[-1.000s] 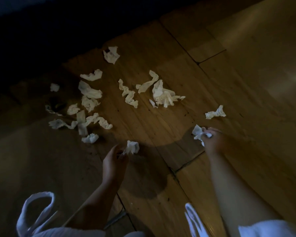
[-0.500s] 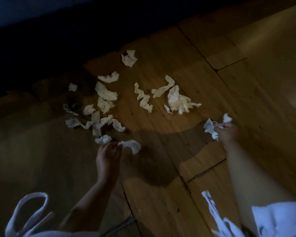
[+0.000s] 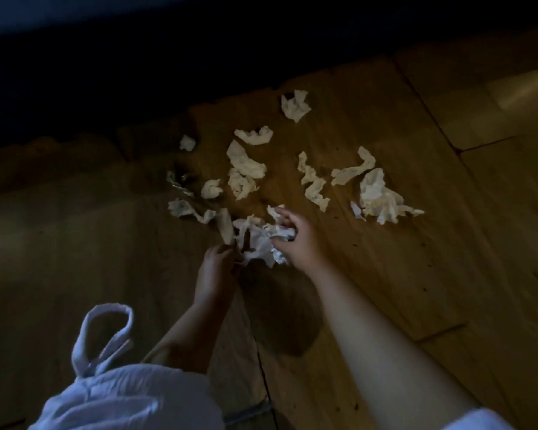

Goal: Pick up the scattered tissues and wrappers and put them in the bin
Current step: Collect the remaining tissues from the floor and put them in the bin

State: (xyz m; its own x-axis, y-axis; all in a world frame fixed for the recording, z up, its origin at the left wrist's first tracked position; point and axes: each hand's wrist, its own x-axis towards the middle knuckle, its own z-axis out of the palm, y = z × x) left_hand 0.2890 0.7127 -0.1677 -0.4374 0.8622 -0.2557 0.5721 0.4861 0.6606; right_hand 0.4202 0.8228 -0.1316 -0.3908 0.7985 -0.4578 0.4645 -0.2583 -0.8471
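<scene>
Gathering scraps: left hand [image 3: 218, 265] & right hand [image 3: 297, 243] are clutching a tissue wad [image 3: 258, 243]; next prob. needs scooping loose tissues [image 3: 379, 197], no bin visible.

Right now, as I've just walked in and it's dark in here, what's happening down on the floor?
A person is reaching down to the wooden floor and gathering crumpled white tissues with bare hands. The right hand and the left hand both grip one bunch of tissues between them. Many loose tissues lie scattered beyond it, not yet picked up. No bin is in view.
</scene>
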